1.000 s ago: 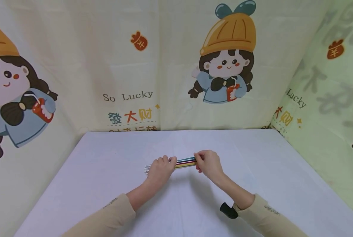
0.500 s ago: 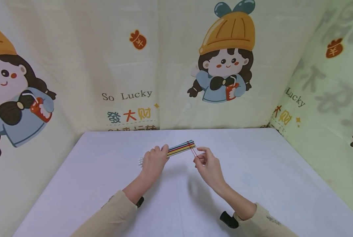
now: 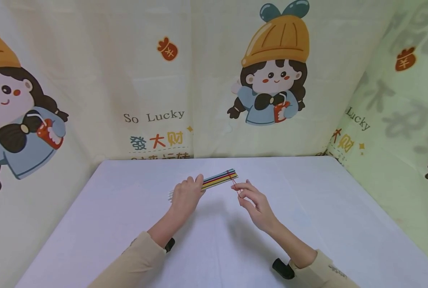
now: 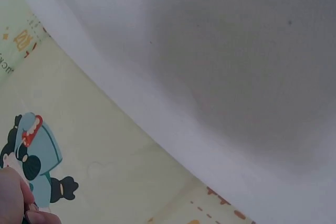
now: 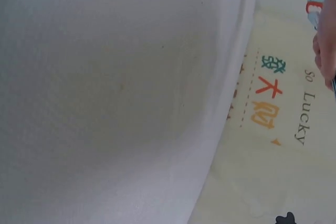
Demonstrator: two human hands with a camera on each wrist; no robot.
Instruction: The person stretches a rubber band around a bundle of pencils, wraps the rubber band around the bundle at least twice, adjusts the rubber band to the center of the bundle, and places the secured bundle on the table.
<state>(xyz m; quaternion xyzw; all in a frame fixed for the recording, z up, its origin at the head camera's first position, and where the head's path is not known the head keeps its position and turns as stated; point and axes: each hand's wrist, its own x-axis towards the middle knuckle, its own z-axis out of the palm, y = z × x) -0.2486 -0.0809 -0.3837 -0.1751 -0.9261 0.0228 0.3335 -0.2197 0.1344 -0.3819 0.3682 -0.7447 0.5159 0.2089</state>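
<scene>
In the head view my left hand (image 3: 186, 195) grips a bundle of slim coloured sticks (image 3: 219, 179), blue, red and yellow among them. Their pale ends stick out on the hand's left side; the kind of stick is too small to tell. Near the bundle's right end a red rubber band (image 3: 230, 175) goes round it and is stretched down toward me. My right hand (image 3: 258, 206) holds the stretched part with curled fingers and thumb. Bundle and hands are raised over the table. A bit of a hand (image 4: 16, 200) shows at the left wrist view's lower-left corner.
A white-covered table (image 3: 127, 216) lies below the hands, their shadows falling on it. Printed cloth walls (image 3: 214, 80) stand behind it and at both sides. A black wrist device (image 3: 283, 269) sits under the right sleeve, another under the left.
My right hand has come off the bundle's end, drawing the red rubber band down and right, and its fingers have shifted on the band. My left hand has tilted the bundle's right end up.
</scene>
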